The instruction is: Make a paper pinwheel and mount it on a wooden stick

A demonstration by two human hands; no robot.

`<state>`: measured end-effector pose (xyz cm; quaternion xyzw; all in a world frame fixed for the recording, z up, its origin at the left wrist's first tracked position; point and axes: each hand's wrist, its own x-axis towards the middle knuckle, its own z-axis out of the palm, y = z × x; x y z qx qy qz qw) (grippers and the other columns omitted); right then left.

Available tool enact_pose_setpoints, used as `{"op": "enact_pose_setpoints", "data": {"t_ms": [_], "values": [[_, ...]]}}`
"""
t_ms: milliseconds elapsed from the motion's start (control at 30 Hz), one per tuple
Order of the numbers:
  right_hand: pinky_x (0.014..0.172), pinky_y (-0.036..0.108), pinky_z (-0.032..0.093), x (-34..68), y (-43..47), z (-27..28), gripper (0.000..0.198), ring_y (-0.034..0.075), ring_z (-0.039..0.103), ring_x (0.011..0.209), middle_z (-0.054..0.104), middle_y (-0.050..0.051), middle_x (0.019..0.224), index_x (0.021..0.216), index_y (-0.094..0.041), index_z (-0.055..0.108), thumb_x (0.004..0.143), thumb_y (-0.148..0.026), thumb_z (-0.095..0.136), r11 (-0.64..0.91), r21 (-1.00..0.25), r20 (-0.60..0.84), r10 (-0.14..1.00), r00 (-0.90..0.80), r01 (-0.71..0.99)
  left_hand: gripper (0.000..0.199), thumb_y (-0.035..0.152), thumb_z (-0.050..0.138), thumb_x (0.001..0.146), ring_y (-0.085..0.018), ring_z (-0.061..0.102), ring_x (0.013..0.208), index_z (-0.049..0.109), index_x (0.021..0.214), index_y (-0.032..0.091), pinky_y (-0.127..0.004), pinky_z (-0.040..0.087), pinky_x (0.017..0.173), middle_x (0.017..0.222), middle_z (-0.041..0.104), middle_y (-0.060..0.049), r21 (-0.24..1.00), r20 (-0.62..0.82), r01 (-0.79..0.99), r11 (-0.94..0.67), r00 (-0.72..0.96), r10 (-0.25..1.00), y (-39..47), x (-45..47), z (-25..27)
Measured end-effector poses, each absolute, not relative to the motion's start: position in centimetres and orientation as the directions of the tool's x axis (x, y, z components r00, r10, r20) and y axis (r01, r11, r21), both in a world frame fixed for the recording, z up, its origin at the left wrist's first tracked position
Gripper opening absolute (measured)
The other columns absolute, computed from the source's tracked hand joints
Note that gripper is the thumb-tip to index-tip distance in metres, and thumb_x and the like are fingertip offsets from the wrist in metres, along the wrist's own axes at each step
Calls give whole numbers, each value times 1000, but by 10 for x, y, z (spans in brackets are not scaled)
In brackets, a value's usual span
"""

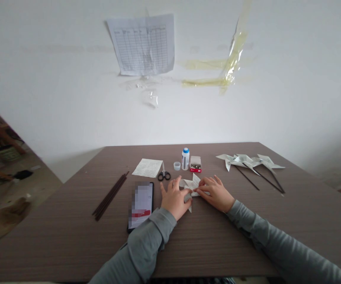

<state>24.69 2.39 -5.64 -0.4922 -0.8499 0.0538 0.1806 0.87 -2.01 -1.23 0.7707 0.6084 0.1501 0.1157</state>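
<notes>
A white printed-paper pinwheel (194,182) lies on the brown table between my two hands. My left hand (175,199) grips its left side with thumb and index finger, the other fingers raised and spread. From the right, my right hand (216,194) pinches the paper near the middle, its fingertips close to those of my left hand. Both hands partly cover the pinwheel. Just beyond it are a small red box of metal pins (195,165), a white bottle with a blue cap (185,159) and a small clear cup (177,166).
Black-handled scissors (163,175) touch a sheet of paper (147,168). A phone (141,205) lies by my left forearm, with several dark sticks (110,196) farther left. Pinwheels on sticks (244,161) lie at the back right. Behind the table rises a white wall (170,122).
</notes>
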Motion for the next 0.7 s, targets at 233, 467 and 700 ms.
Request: {"op": "enact_pose_setpoints", "data": {"t_ms": [233, 467, 700], "values": [[151, 88, 45, 252, 24, -58, 39, 37, 88, 132, 96, 9, 133, 114, -38, 102, 129, -38, 66, 526, -305, 276, 847, -455, 794, 35, 23, 99, 107, -55, 58, 186, 104, 138, 39, -101, 30, 154, 203, 64, -13, 351, 53, 910, -222, 218, 975, -20, 8, -6], [147, 87, 49, 251, 25, -60, 36, 37, 88, 129, 95, 11, 130, 111, -34, 101, 127, -39, 68, 520, -296, 291, 848, -443, 801, 30, 26, 99, 106, -54, 59, 184, 105, 132, 38, -99, 32, 155, 202, 64, -11, 344, 80, 908, -240, 227, 971, -21, 11, -10], [151, 87, 45, 252, 26, -58, 36, 37, 88, 131, 95, 8, 132, 113, -35, 101, 126, -37, 67, 510, -310, 262, 857, -444, 802, 32, 26, 103, 103, -52, 60, 183, 104, 132, 39, -100, 32, 154, 199, 68, -10, 360, 82, 900, -245, 231, 969, -19, 8, -8]]}}
